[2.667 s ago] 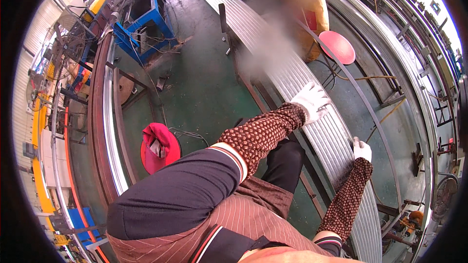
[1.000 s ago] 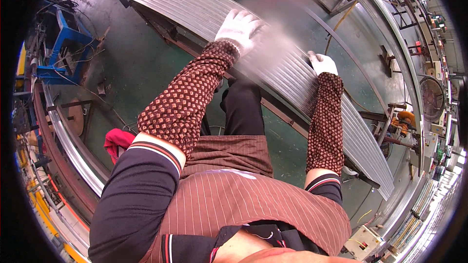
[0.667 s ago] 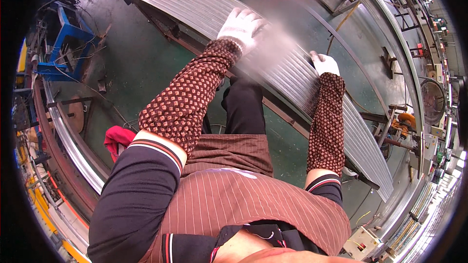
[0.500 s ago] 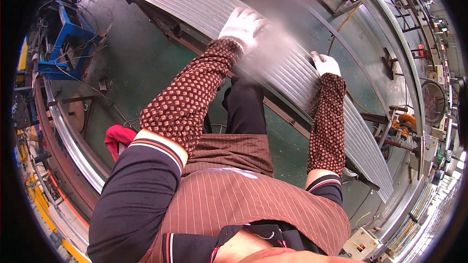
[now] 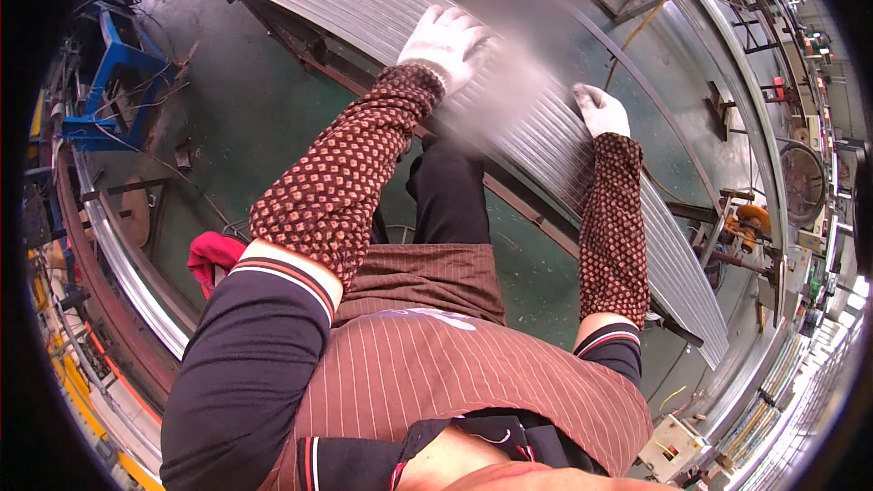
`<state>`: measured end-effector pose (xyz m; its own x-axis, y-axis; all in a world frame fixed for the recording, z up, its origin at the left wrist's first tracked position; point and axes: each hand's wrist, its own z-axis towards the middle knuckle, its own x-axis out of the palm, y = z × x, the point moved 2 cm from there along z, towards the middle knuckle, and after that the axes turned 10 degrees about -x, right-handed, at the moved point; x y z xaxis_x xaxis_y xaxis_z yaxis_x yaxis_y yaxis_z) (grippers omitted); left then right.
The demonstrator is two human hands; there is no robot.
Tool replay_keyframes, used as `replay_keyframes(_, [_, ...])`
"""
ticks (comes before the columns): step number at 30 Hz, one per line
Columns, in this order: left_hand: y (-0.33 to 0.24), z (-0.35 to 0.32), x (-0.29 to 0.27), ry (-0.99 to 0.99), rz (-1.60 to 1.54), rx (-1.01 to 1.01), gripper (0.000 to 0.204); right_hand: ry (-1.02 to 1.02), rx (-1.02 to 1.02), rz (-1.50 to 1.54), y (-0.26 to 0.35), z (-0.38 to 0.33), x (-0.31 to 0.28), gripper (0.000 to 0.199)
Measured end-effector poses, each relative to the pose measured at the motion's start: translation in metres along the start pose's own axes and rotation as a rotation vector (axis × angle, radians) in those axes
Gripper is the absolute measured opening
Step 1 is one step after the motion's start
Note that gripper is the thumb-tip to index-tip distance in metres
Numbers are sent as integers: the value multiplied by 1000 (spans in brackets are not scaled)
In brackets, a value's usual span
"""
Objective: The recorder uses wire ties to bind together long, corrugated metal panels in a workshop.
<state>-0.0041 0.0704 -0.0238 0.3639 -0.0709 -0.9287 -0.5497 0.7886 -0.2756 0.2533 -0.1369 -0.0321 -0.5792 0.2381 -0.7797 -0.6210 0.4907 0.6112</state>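
A sheet-like row of long, narrow silvery metal strips [image 5: 341, 5] runs slantwise across the view, resting on a dark steel frame [image 5: 518, 203]. My left hand [image 5: 441, 47], in a white glove, lies over the strips with its fingers stretched and slightly apart. A pale smear hides what is by its fingertips. On the far side of the row, my right hand [image 5: 602, 113] is gloved too. Its thumb and fingers are closed together by the strips' far edge; anything between them is too small to make out.
A blue metal stand [image 5: 114, 73] with cables is at the left. Long metal rails [image 5: 741, 64] curve along the right, near an orange-yellow machine part [image 5: 753, 220]. A red cloth [image 5: 214, 256] hangs left of my lap. The green floor [image 5: 245, 100] shows below.
My right hand has shifted slightly up and left, a little off the strips' edge. My left hand has moved slightly left and up. The whole view has shifted a little.
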Motion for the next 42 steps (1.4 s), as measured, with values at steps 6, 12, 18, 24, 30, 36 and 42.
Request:
replay_keyframes(6, [-1,0,0,9,23,-8,45,137,-289,-520,24,-34,10,61])
replay_keyframes(12, [-4,-1,-8,5,12,-6,47,80,-205,-471,39,-43,10,61])
replay_keyframes(18, [-1,1,-1,-7,9,-2,47,52,-216,-389,39,-38,12,53])
replay_keyframes(24, [1,3,4,-16,12,4,47,35,-213,-406,34,-34,17,50])
replay_keyframes(30, [1,3,6,-15,24,-1,46,-8,-239,-419,27,-31,19,44])
replay_keyframes(36, [1,4,8,-11,28,-2,45,-28,-229,-368,26,-30,20,41])
replay_keyframes(42, [3,6,12,-11,31,-4,46,10,-177,-342,24,-26,22,49])
